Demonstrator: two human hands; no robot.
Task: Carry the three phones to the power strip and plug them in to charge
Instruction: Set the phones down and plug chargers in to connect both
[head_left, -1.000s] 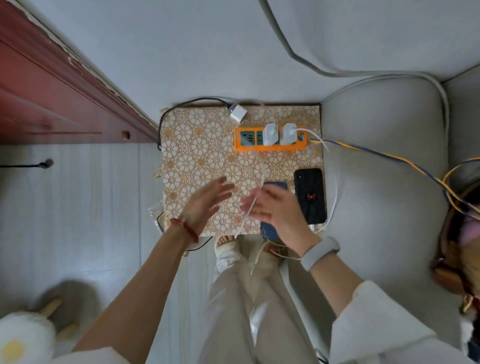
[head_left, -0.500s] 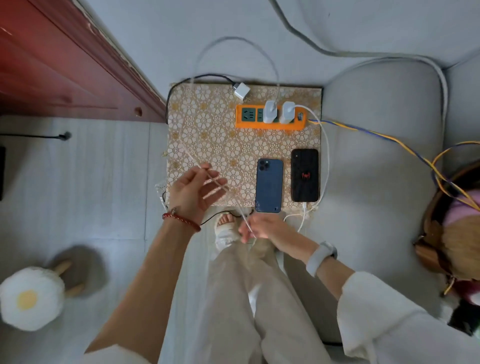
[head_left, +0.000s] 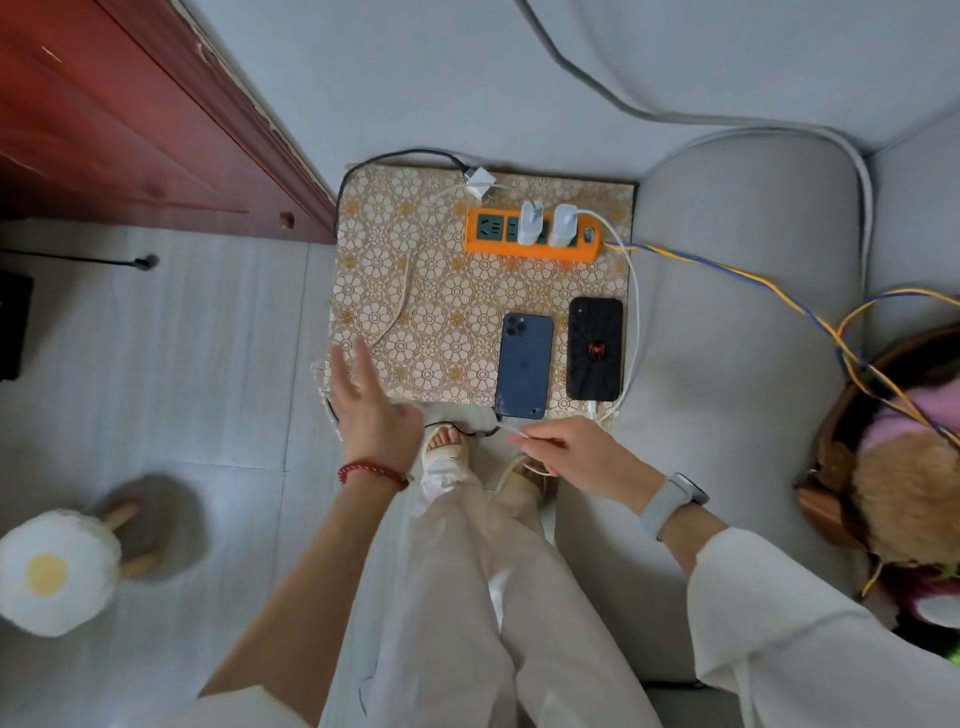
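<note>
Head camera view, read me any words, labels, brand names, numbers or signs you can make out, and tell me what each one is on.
No readable text anywhere in this view.
Black phone with patterned case: a red spider-shaped emblem, no letters.
Dark blue phone lying back up: no logo or wording legible.
Orange power strip: socket markings too small to read.
Two white charger plugs: no print visible.

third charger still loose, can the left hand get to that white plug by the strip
Probably yes: the left hand is open and empty, and only bare patterned mat lies between it and the white plug beside the orange power strip.
</note>
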